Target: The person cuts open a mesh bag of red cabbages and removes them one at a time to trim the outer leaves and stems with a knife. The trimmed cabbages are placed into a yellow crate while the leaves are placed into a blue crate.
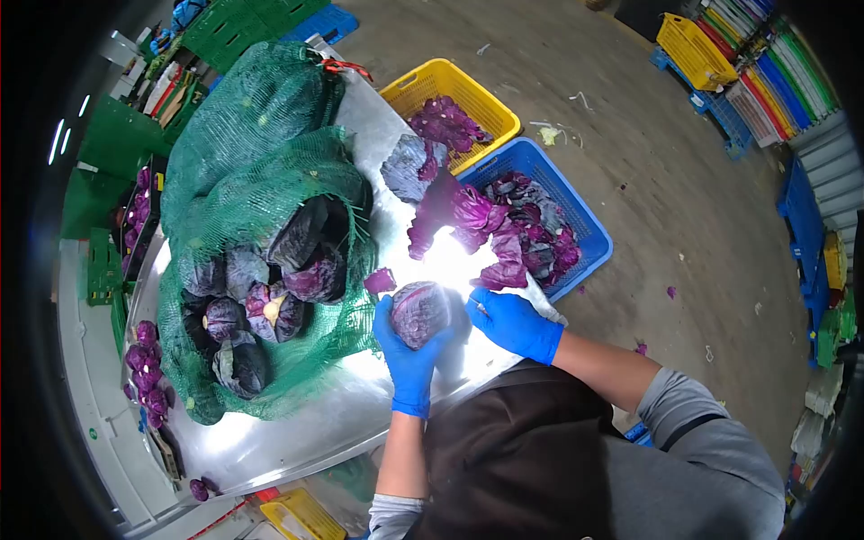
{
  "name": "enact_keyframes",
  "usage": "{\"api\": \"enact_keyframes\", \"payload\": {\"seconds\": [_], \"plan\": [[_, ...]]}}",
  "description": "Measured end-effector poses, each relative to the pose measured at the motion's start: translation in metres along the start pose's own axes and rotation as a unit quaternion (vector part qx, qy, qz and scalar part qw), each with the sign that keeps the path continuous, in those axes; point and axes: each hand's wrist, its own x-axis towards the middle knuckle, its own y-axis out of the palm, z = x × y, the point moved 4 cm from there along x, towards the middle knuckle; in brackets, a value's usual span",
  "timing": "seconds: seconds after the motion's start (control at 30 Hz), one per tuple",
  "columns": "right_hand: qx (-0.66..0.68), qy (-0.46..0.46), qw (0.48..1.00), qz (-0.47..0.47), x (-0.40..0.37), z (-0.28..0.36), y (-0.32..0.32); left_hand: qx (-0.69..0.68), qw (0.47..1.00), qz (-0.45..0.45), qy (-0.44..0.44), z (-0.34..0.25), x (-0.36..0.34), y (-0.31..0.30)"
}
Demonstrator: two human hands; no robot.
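Observation:
My left hand [409, 360], in a blue glove, cups a red cabbage [420, 315] from below and the left, just over the metal table [315, 432]. To its right, my right hand [517, 326], also gloved in blue, is closed with its fingers curled. A small pale glint shows at those fingers, but what they hold is too small to name. Loose purple cabbage leaves [459, 207] lie on the table beyond the hands. A small leaf piece [380, 281] sits beside the held cabbage. Left of it, an opened green net sack [270, 189] shows several red cabbages [315, 270].
A blue crate [589, 229] and a yellow crate [441, 72], both with cabbage leaves inside, stand against the table's far right edge. More red cabbages [144, 360] sit at the far left. Leaf scraps lie on the concrete floor [648, 180]. Stacked crates line the right side.

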Motion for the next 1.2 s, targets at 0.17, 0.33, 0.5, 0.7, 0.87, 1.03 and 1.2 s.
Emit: {"api": "enact_keyframes", "payload": {"seconds": [0.17, 0.33, 0.5, 0.7, 0.87, 1.03, 1.2], "plan": [[-0.001, 0.048, 0.999, 0.008, -0.007, 0.013, -0.023, 0.088, 0.995, -0.003, 0.037, -0.014, 0.001, 0.005], [-0.036, 0.031, 0.996, 0.071, -0.009, 0.009, -0.022, 0.111, 0.993, -0.01, 0.049, -0.018, 0.001, 0.009], [0.036, 0.066, 0.989, 0.127, -0.002, -0.01, -0.009, 0.221, 0.974, -0.006, 0.051, -0.03, 0.0, 0.015], [0.022, 0.063, 0.984, 0.165, 0.009, -0.014, -0.001, 0.175, 0.983, 0.008, 0.049, -0.021, 0.006, 0.015], [0.039, -0.022, 0.995, 0.094, 0.02, -0.032, 0.034, 0.083, 0.996, -0.009, 0.035, -0.016, 0.005, 0.015], [0.007, 0.003, 0.999, 0.047, 0.005, -0.024, 0.024, 0.092, 0.992, 0.004, 0.083, -0.016, -0.005, 0.018], [-0.097, 0.038, 0.984, 0.144, 0.014, -0.037, 0.047, 0.157, 0.978, 0.005, 0.137, -0.017, -0.01, 0.018]]}}
